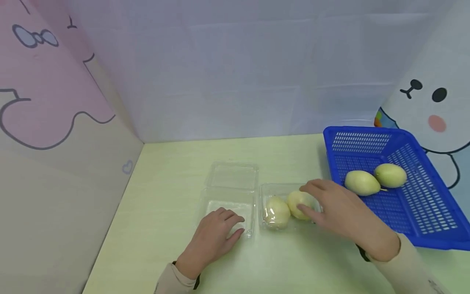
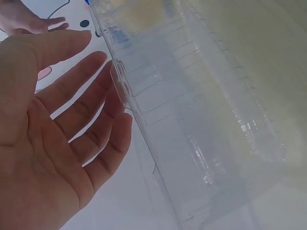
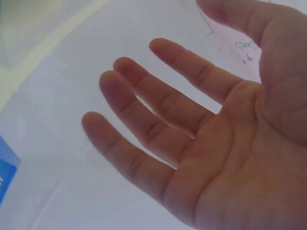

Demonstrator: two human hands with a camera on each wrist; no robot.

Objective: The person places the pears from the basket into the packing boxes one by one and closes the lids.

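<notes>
A clear plastic clamshell box [image 1: 231,176] lies open on the pale green table [image 1: 165,171]. Beside it a second clear tray [image 1: 267,191] holds two yellow-green pears [image 1: 276,212] [image 1: 298,201]. My left hand [image 1: 229,223] rests flat on the near half of the open box; in the left wrist view its straight fingers [image 2: 103,103] touch the clear box's edge [image 2: 192,120]. My right hand [image 1: 311,201] hovers at the right-hand pear in the tray, thumb and fingers spread. In the right wrist view that right hand [image 3: 158,120] shows an open palm with nothing in it.
A blue plastic basket [image 1: 422,212] stands at the right with two more pears [image 1: 361,182] [image 1: 390,175] inside. Printed panels wall the table at the left [image 1: 55,122], back and right.
</notes>
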